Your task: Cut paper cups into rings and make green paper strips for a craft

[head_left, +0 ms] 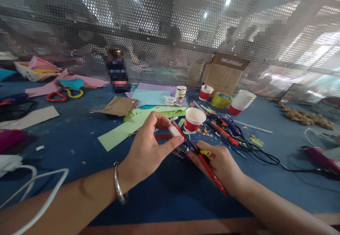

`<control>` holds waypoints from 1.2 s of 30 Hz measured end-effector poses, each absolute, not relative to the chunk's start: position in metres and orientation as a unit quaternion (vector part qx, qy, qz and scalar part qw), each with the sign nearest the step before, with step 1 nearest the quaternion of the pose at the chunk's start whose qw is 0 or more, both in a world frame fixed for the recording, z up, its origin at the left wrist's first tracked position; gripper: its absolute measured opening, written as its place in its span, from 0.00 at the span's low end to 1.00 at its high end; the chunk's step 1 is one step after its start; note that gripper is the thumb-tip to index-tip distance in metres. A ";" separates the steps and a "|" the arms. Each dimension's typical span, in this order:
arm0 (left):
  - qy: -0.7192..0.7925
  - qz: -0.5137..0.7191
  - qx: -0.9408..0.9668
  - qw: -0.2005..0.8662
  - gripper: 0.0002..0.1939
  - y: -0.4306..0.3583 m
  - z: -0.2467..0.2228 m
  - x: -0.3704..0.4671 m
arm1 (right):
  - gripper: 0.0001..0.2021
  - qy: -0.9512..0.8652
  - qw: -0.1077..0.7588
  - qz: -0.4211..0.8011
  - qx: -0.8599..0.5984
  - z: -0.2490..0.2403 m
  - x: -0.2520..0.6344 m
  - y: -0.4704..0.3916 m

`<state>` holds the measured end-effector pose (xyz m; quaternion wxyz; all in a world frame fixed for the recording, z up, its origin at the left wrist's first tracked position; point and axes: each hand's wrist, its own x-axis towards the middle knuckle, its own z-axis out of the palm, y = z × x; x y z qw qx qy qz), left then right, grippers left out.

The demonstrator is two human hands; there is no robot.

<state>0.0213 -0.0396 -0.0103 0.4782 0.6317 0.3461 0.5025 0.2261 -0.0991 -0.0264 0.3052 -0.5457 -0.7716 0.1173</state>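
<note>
Between the thumb and fingers of my left hand [145, 150] is a small white piece with a red edge [175, 131], which looks like cut paper cup. My right hand [216, 159] is closed around scissors [212, 175] with a red handle and a yellow part by the fingers. Their dark blades point up and left and meet the piece's right edge. Just beyond my hands stands a red and white paper cup [194, 120], upright. Small paper scraps [203, 131] lie around its base.
Green paper strips [117, 136], a cardboard piece [118, 105] and red-yellow scissors [65, 95] lie left. Rightward are stacked paper cups [241, 102], yellow-green tape [221, 100], a glue gun [230, 125] and its black cable [261, 157]. A white cable [50, 196] crosses my left forearm.
</note>
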 end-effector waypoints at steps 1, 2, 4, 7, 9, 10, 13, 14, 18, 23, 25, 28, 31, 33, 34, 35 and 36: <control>0.345 0.504 0.635 0.473 0.19 -0.040 -0.011 0.021 | 0.15 -0.771 0.304 0.120 -0.547 -0.026 0.226 -0.099; 0.344 0.505 0.638 0.469 0.19 -0.040 -0.011 0.021 | 0.15 -0.770 0.303 0.124 -0.548 -0.026 0.226 -0.100; 0.344 0.504 0.645 0.460 0.19 -0.040 -0.011 0.022 | 0.15 -0.768 0.302 0.128 -0.551 -0.026 0.226 -0.100; 0.347 0.501 0.652 0.452 0.19 -0.040 -0.011 0.022 | 0.16 -0.764 0.301 0.130 -0.556 -0.027 0.226 -0.100; 0.347 0.502 0.652 0.451 0.19 -0.039 -0.011 0.022 | 0.17 -0.762 0.303 0.137 -0.556 -0.027 0.226 -0.100; 0.346 0.500 0.651 0.454 0.19 -0.038 -0.011 0.022 | 0.17 -0.760 0.305 0.142 -0.556 -0.028 0.226 -0.099; 0.344 0.486 0.644 0.480 0.20 -0.037 -0.012 0.023 | 0.17 -0.758 0.310 0.144 -0.556 -0.028 0.226 -0.099; 0.342 0.482 0.642 0.488 0.20 -0.037 -0.011 0.023 | 0.17 -0.758 0.310 0.140 -0.557 -0.028 0.227 -0.099; 0.348 0.467 0.636 0.507 0.22 -0.037 -0.008 0.022 | 0.15 -0.764 0.301 0.117 -0.559 -0.029 0.229 -0.101; 0.353 0.446 0.636 0.521 0.22 -0.038 -0.004 0.023 | 0.16 -0.768 0.302 0.084 -0.558 -0.028 0.228 -0.103; 0.353 0.452 0.641 0.510 0.22 -0.037 -0.005 0.023 | 0.17 -0.765 0.304 0.082 -0.562 -0.027 0.227 -0.103; 0.352 0.459 0.648 0.496 0.22 -0.036 -0.008 0.023 | 0.17 -0.760 0.310 0.087 -0.565 -0.028 0.226 -0.102; 0.346 0.458 0.653 0.494 0.22 -0.035 -0.011 0.022 | 0.16 -0.762 0.313 0.088 -0.561 -0.028 0.227 -0.102; 0.344 0.455 0.656 0.494 0.22 -0.035 -0.011 0.022 | 0.15 -0.765 0.308 0.084 -0.560 -0.028 0.227 -0.103; 0.344 0.454 0.658 0.493 0.22 -0.035 -0.011 0.022 | 0.15 -0.765 0.305 0.085 -0.561 -0.027 0.228 -0.103; 0.345 0.453 0.660 0.491 0.22 -0.035 -0.011 0.022 | 0.15 -0.764 0.305 0.087 -0.563 -0.027 0.228 -0.104; 0.346 0.454 0.661 0.488 0.22 -0.035 -0.011 0.022 | 0.15 -0.762 0.306 0.091 -0.564 -0.026 0.228 -0.104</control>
